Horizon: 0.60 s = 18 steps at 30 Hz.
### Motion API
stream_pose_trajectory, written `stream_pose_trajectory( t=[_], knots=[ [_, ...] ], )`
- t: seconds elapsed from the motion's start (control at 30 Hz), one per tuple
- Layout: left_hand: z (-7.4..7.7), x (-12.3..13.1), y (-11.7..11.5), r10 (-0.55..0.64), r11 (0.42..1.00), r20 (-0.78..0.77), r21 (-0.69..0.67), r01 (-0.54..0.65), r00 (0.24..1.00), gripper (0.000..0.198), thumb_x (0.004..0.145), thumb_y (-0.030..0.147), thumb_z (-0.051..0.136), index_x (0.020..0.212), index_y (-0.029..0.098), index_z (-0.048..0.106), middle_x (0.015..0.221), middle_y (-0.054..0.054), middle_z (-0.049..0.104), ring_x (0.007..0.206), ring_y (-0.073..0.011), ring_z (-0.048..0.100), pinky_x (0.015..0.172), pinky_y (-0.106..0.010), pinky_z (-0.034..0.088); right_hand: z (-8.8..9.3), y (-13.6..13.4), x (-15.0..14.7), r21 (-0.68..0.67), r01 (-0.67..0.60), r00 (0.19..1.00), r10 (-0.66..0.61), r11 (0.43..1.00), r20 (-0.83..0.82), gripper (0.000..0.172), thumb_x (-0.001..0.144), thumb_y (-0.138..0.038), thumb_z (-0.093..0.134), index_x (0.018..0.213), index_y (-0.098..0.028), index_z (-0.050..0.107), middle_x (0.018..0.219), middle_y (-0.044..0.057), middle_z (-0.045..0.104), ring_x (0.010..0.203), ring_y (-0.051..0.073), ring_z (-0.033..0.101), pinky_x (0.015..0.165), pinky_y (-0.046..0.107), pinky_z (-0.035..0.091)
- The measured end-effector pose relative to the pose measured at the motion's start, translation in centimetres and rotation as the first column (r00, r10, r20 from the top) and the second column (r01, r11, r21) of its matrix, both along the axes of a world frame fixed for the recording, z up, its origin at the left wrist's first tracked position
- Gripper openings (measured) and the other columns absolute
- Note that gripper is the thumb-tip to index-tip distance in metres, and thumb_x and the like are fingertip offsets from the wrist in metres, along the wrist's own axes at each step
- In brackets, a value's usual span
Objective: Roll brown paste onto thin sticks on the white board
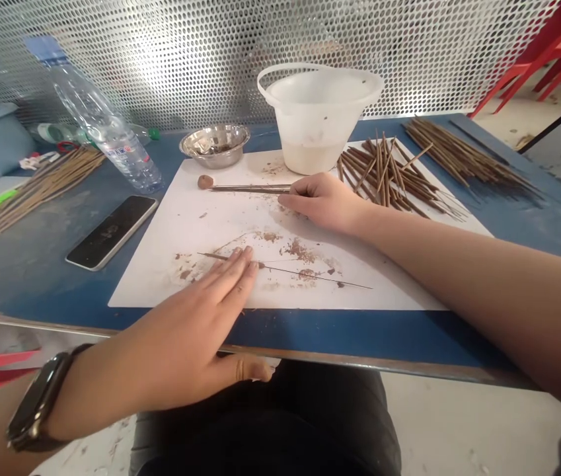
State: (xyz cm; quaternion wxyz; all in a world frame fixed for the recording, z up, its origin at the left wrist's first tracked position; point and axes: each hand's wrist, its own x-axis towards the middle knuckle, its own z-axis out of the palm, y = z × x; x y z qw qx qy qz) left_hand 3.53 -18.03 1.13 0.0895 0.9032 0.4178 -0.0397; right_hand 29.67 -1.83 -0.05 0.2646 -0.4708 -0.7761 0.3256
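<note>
My left hand lies flat, fingers stretched out, over a thin incense stick on the white paper. Brown paste coats part of that stick, and its thin bare end points right. Farther back, my right hand has its fingers curled and pinched at the right ends of several thin dark sticks. A small ball of brown paste sits by their left ends. Crumbs of brown powder are scattered between my hands.
Behind the paper stand a steel bowl and a white bucket with liquid. Brown incense sticks are heaped at right, with another bundle beyond. A phone, a water bottle and tan sticks lie left.
</note>
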Motion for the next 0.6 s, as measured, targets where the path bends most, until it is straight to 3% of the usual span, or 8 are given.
stream_pose_trajectory(
  t=[0.17, 0.43, 0.53, 0.6],
  knots=[
    [0.0, 0.9, 2.9, -0.006, 0.999, 0.006, -0.044, 0.006, 1.000, 0.123, 0.098, 0.095, 0.045, 0.185, 0.017, 0.008, 0.188, -0.019, 0.010, 0.173, -0.0446, 0.023, 0.140, -0.056, 0.030, -0.3, 0.4, 0.2, 0.029, 0.001, 1.000, -0.001, 1.000, -0.008, 0.051, 0.100, -0.029, 0.069, 0.058, -0.024, 0.040, 0.058, -0.005, 0.039, 0.064, 0.013, 0.037, 0.064, 0.034, 0.031],
    [-0.2, 0.8, -1.6, -0.043, 0.999, 0.036, 0.029, 0.042, 0.998, 0.116, 0.098, 0.087, 0.057, 0.185, 0.020, 0.019, 0.188, -0.019, 0.020, 0.168, -0.0492, 0.035, 0.134, -0.062, 0.041, -0.8, 0.9, 0.3, 0.019, 0.010, 1.000, -0.010, 1.000, -0.007, 0.049, 0.100, -0.036, 0.072, 0.062, -0.024, 0.044, 0.060, -0.004, 0.040, 0.065, 0.014, 0.039, 0.065, 0.034, 0.035],
    [0.0, 0.7, -1.2, -0.006, 1.000, 0.055, 0.022, 0.005, 0.998, 0.111, 0.098, 0.087, 0.057, 0.183, 0.023, 0.028, 0.187, -0.017, 0.027, 0.165, -0.0478, 0.042, 0.130, -0.061, 0.048, -0.5, 0.7, 0.3, 0.039, 0.007, 1.000, -0.007, 0.999, 0.011, 0.052, 0.103, -0.034, 0.072, 0.061, -0.024, 0.042, 0.060, -0.003, 0.041, 0.066, 0.014, 0.040, 0.066, 0.035, 0.034],
    [1.1, 0.9, 0.3, 0.051, 0.997, 0.129, 0.058, -0.059, 0.990, 0.102, 0.099, 0.087, 0.056, 0.180, 0.027, 0.038, 0.182, -0.013, 0.041, 0.159, -0.0448, 0.052, 0.126, -0.058, 0.052, 0.3, 0.1, 0.3, 0.072, -0.032, 0.998, 0.028, 0.997, 0.059, 0.052, 0.103, -0.036, 0.072, 0.061, -0.024, 0.044, 0.061, -0.002, 0.044, 0.067, 0.015, 0.043, 0.066, 0.036, 0.033]
  ],
)
